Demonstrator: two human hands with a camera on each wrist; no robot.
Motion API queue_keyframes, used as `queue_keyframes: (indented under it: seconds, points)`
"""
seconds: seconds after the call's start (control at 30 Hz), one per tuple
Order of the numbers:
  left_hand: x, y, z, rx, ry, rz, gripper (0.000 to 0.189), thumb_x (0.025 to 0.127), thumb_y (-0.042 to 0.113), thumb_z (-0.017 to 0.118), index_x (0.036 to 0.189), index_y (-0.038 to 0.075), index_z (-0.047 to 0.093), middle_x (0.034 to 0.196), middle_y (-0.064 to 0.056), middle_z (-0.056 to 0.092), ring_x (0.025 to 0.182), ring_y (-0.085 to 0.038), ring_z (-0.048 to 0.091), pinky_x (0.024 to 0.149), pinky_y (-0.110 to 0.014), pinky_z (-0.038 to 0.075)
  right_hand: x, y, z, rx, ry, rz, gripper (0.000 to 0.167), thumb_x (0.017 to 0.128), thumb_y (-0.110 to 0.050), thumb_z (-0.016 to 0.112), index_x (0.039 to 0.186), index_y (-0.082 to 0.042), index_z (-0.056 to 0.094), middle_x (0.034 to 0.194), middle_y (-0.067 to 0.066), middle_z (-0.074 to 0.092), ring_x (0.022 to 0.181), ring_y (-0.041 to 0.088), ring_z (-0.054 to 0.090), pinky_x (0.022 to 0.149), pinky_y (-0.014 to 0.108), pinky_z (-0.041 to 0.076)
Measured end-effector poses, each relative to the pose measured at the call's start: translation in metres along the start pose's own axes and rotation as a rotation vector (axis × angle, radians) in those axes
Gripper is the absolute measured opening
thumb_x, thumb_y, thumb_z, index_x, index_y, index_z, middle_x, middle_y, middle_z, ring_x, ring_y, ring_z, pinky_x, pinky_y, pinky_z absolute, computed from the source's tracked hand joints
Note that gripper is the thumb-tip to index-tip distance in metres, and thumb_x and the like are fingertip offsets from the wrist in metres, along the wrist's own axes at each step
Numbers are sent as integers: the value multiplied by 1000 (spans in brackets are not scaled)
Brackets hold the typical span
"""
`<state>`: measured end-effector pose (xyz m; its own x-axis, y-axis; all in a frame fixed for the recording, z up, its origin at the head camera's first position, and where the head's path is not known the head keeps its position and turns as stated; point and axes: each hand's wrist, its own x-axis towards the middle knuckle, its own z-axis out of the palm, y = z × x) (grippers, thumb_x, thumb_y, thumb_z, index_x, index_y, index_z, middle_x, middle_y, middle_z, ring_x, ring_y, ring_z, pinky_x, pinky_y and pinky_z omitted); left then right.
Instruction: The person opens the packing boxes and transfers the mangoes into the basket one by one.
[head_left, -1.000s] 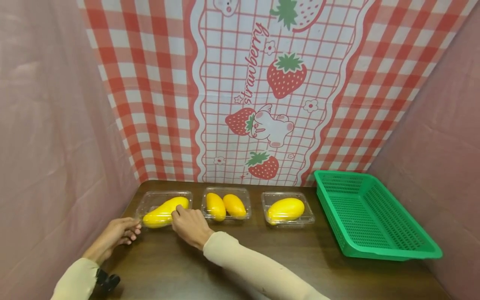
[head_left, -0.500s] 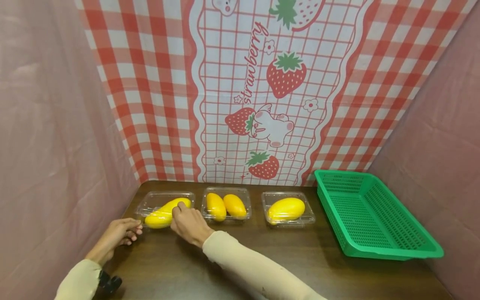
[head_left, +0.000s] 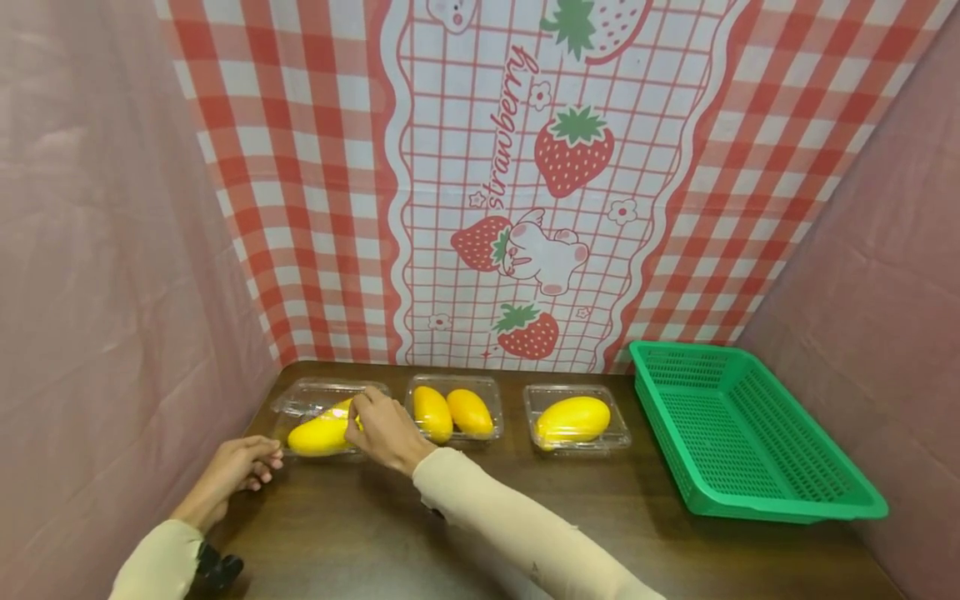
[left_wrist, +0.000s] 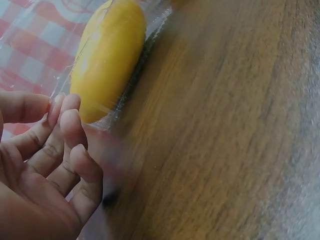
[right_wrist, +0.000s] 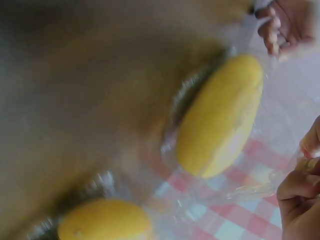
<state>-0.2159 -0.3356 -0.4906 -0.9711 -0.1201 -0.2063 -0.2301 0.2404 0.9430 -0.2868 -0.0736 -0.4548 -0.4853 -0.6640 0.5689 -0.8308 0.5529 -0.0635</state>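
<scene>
The boxes (head_left: 617, 438) are clear, glossy plastic, the mangoes (head_left: 573, 419) smooth and shiny. The basket (head_left: 783, 506) is plastic, the table (head_left: 360, 542) grained wood, the curtain (head_left: 127, 250) matt cloth.

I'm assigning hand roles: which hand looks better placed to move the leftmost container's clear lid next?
Probably the right hand: it pinches the lid on the right, by the yellow fruit. The left hand pinches clear plastic at the container's left edge, so it seems better suited to steadying.

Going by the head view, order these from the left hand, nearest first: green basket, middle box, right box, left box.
1. Left box, just right of the left hand.
2. Middle box, next to the right.
3. Right box, farther right.
4. Green basket, at the far right.
</scene>
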Motion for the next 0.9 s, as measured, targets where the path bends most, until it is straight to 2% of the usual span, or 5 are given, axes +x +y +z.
queue_keyframes:
  seconds: [0.17,0.3,0.47,0.67,0.9]
  points:
    - [1,1,-1,2,-15,-12,26,105,17,54,108,-5,67,80,1,66,65,-11,58,57,-27,50,12,7,-9,-13,12,40,8,92,-22,73,97,-15,70,93,-4,55,63,6,51,54,13,42]
    - [1,2,0,-2,-22,-19,26,105,18,54,108,-4,67,80,1,66,65,-11,58,58,-27,50,16,13,-13,-34,61,59,12,98,-29,72,100,-18,72,93,-5,57,56,5,47,48,14,34]
    - [-1,2,0,-18,-33,-19,26,105,19,54,107,-4,67,80,1,66,66,-11,58,58,-28,51,19,22,-13,-18,106,95,17,99,-33,71,103,-16,72,93,-3,57,59,6,51,51,13,39]
    - [0,0,-3,-14,-55,-25,26,104,19,54,104,-3,68,80,0,66,67,-12,59,59,-29,52,22,30,-11,-53,159,117,13,102,-24,67,110,-15,70,99,-2,61,61,8,55,51,15,43]
    - [1,-1,-6,-6,-98,-13,24,104,17,52,102,-2,68,82,-2,67,69,-14,60,60,-30,52,31,40,-13,-47,230,191,9,100,-19,68,108,-14,69,99,0,64,62,10,59,51,17,45]
